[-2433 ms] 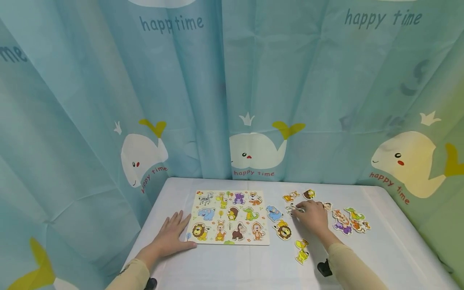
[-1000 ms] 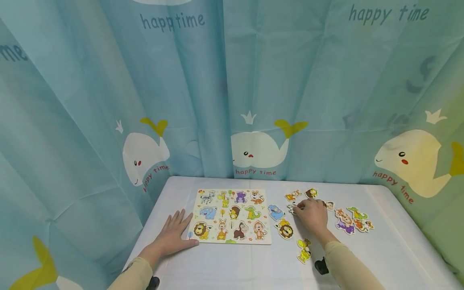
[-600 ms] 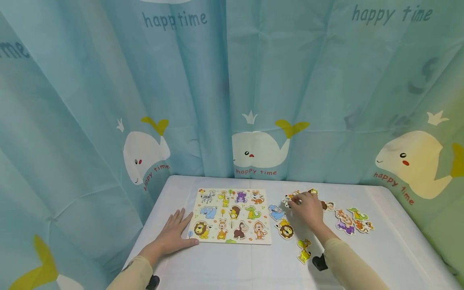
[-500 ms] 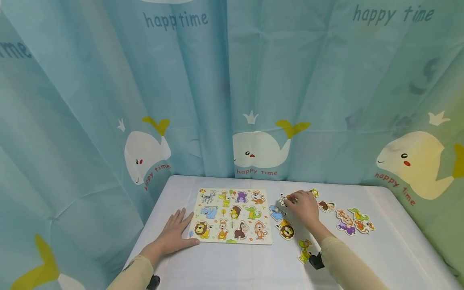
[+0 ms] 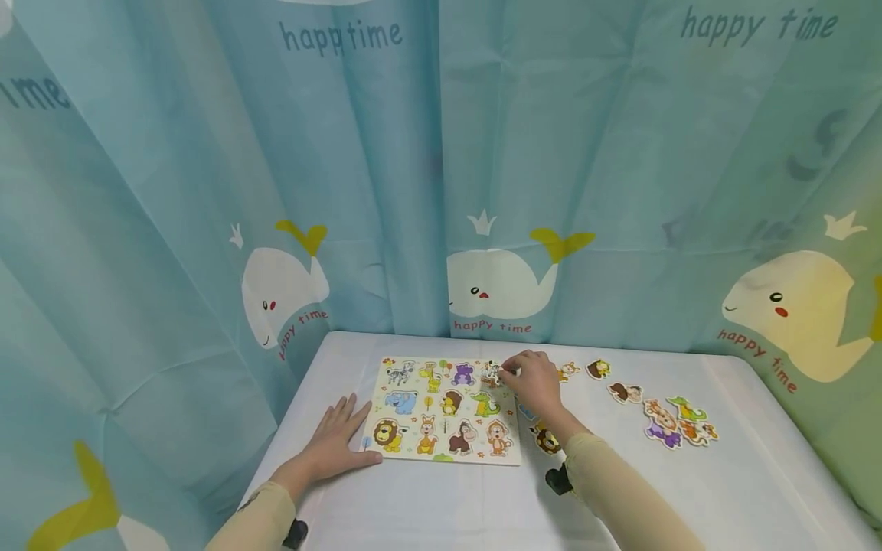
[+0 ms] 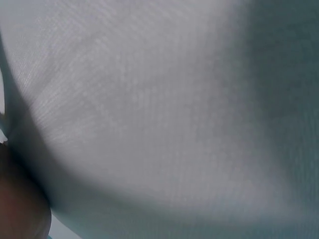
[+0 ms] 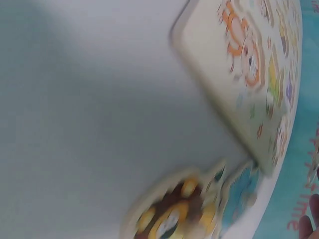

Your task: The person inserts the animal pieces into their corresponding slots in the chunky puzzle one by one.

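Observation:
In the head view my right hand [image 5: 536, 381] pinches a zebra puzzle piece [image 5: 492, 370] above the top right corner of the animal puzzle board [image 5: 513, 421], over the tiger picture. Its fingertips [image 7: 310, 219] just show at the edge of the right wrist view. My left hand [image 5: 335, 440] lies spread on the table, with the thumb by the board's lower left corner. Right of the board lie an elephant piece [image 5: 526, 411], mostly covered by the right hand, and a lion piece [image 5: 544, 438]. The giraffe piece is hidden behind the right forearm.
Further right are a kangaroo piece [image 5: 567, 373], a hedgehog piece [image 5: 599, 369] and a gorilla piece [image 5: 625, 393]. Monkey, hippo, crocodile [image 5: 687, 409] and tiger pieces are clustered beyond. A whale-print curtain [image 5: 386, 191] hangs behind the white table [image 5: 427, 505]. The left wrist view is mostly blurred cloth.
My right hand has lifted the zebra piece from among the loose pieces and carried it left to the board. The left hand stays in place.

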Motion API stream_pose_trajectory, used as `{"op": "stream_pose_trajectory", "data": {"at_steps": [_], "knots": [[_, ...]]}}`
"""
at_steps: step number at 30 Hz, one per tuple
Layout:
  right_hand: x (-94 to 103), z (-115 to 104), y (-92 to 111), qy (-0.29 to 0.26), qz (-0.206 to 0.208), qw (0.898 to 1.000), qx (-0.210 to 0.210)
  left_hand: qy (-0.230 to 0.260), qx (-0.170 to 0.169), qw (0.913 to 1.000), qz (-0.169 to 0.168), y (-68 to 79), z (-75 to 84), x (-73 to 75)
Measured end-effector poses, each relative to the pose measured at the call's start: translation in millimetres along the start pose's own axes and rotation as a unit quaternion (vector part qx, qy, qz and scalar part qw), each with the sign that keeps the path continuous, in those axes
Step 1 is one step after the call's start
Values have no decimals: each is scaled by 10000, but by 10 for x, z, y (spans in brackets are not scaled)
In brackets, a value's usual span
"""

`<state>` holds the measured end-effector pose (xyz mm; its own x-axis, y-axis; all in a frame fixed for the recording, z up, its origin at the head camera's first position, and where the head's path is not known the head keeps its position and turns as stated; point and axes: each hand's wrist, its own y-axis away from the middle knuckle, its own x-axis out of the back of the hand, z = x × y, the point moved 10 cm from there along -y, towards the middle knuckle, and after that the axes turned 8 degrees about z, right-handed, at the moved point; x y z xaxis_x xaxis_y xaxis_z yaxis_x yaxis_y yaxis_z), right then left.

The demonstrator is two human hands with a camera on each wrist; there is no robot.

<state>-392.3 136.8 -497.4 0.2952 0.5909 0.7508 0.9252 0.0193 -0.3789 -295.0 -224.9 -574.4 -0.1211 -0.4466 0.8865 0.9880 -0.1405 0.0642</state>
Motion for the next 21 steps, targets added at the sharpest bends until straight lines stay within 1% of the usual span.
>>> {"op": "stream_pose_trajectory", "data": {"at_steps": [7,16,18,21], "knots": [[-256,-256,-63,171,-147,9997,93,103,20,9999,14,8,4,12],[-499,-596,-83,321,-246,9979,509,40,-52,9997,219,-22,-47,-44],[-556,-680,-88,377,-291,9972,571,23,-23,9998,197,-24,-59,-56],[-640,-812,-88,323,-389,9964,674,1,13,9999,151,-18,-59,-51]]}}
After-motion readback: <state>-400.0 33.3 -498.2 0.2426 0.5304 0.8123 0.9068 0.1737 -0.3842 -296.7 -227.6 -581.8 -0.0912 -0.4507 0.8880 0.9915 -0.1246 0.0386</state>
